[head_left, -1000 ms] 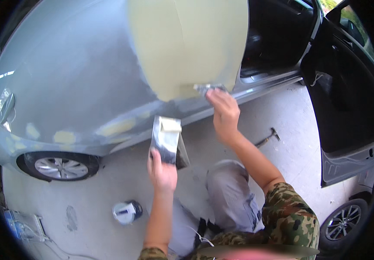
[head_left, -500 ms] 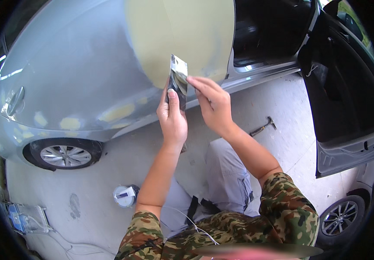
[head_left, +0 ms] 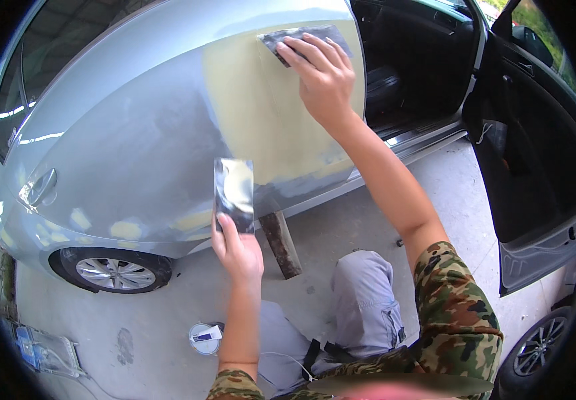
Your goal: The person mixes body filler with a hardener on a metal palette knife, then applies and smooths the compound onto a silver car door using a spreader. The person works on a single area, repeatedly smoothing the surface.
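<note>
My right hand (head_left: 328,83) grips a wide, dark grey filler spreader (head_left: 304,34) by its flat back. Its blade lies against the upper part of a pale yellow filler patch (head_left: 248,103) on the grey car's side panel. Lower and to the left, my left hand (head_left: 240,257) holds up a shiny rectangular metal putty plate (head_left: 224,207), thumb on its face. A dab of pale yellow filler (head_left: 238,185) sits on the plate, which is in front of the panel and apart from the spreader.
An open car door (head_left: 534,167) stands to the right of the open doorway. On the floor under the sill lies a worn wooden block (head_left: 279,245). A round tin (head_left: 205,340) stands left of my knees, near the rear wheel (head_left: 116,273) and a blue-and-clear case (head_left: 48,350).
My right hand has moved from the putty plate up to the top of the filler patch, bringing the spreader there. My left hand has lowered leftward with the plate. The view has shifted.
</note>
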Available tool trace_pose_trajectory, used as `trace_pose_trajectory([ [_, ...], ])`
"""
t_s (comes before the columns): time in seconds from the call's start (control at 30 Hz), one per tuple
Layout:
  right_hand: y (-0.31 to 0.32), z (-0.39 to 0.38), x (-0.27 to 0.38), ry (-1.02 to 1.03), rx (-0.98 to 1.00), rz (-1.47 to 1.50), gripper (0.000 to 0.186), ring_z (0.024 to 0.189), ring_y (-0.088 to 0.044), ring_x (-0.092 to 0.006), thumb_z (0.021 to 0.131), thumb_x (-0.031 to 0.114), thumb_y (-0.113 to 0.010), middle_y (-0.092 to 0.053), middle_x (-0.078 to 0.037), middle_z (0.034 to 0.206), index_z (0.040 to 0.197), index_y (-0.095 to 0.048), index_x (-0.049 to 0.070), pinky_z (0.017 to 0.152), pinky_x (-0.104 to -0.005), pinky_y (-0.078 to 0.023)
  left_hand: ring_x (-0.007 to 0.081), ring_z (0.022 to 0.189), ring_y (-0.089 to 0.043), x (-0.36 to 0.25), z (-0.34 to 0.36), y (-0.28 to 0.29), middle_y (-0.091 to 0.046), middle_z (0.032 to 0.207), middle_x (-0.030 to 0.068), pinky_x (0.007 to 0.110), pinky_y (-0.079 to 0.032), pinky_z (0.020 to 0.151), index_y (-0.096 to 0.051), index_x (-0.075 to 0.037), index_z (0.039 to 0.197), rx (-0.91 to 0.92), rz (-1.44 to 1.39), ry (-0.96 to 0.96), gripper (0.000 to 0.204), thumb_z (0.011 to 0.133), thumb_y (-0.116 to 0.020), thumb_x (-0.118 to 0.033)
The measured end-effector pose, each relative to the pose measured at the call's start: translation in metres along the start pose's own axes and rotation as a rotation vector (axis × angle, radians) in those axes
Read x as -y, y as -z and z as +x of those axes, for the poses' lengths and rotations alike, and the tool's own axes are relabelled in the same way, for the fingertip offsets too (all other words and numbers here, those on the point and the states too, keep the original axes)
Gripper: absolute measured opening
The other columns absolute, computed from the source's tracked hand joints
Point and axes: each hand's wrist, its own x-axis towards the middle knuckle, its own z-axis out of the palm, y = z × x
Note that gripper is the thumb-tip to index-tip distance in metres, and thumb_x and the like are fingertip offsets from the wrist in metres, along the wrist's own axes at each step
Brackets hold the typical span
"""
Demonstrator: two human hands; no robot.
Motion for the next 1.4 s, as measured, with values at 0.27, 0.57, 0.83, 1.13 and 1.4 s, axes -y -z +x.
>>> trace_pose_trajectory([
  [0.27,0.003,-0.04,0.019,-0.056,0.037,0.021,0.033,0.116,-0.068,-0.0245,0.087,0.001,-0.065,-0.076,-0.001,0.117,0.112,-0.08,0.016,0.103,-0.0429,-0.05,0.0198,0.128,-0.056,0.016,-0.05,0.076,-0.058,0.14,0.014,0.034,-0.042,0.109,-0.049,0.008,0.143,-0.132,0.005,0.165,0.045,0.112,-0.046,-0.025],
  [0.57,-0.037,0.001,0.005,0.059,-0.085,-0.033,0.026,0.111,-0.067,-0.0213,0.084,0.008,-0.068,-0.075,0.004,0.111,0.105,-0.079,0.018,0.1,-0.0454,-0.048,0.0212,0.13,-0.055,0.011,-0.049,0.074,-0.058,0.141,0.0146,0.035,-0.041,0.11,-0.048,0.006,0.143,-0.03,-0.022,0.156,0.047,0.112,-0.047,-0.03],
  [0.83,-0.024,-0.047,0.031,-0.012,0.013,0.034,0.024,0.113,-0.066,-0.0198,0.083,0.01,-0.07,-0.073,0.007,0.113,0.103,-0.08,0.02,0.102,-0.0448,-0.046,0.0225,0.131,-0.056,0.029,-0.054,0.084,-0.058,0.141,0.0172,0.035,-0.042,0.111,-0.047,0.009,0.143,-0.108,0.015,0.209,0.046,0.113,-0.044,-0.026],
  [1.13,-0.005,-0.134,0.057,-0.011,0.092,0.062,0.025,0.115,-0.065,-0.0184,0.081,0.016,-0.073,-0.073,0.009,0.115,0.103,-0.081,0.023,0.107,-0.0425,-0.042,0.0199,0.129,-0.056,0.048,-0.058,0.091,-0.058,0.14,0.015,0.034,-0.043,0.109,-0.048,0.007,0.142,-0.217,0.072,0.258,0.045,0.113,-0.044,-0.027],
  [1.4,-0.003,-0.223,0.078,-0.043,0.18,0.061,0.027,0.119,-0.063,-0.0186,0.081,0.017,-0.072,-0.072,0.009,0.119,0.105,-0.081,0.024,0.11,-0.0425,-0.041,0.0171,0.13,-0.055,0.062,-0.052,0.09,-0.058,0.142,0.01,0.033,-0.042,0.11,-0.048,0.003,0.143,-0.148,0.031,0.254,0.044,0.112,-0.048,-0.027],
])
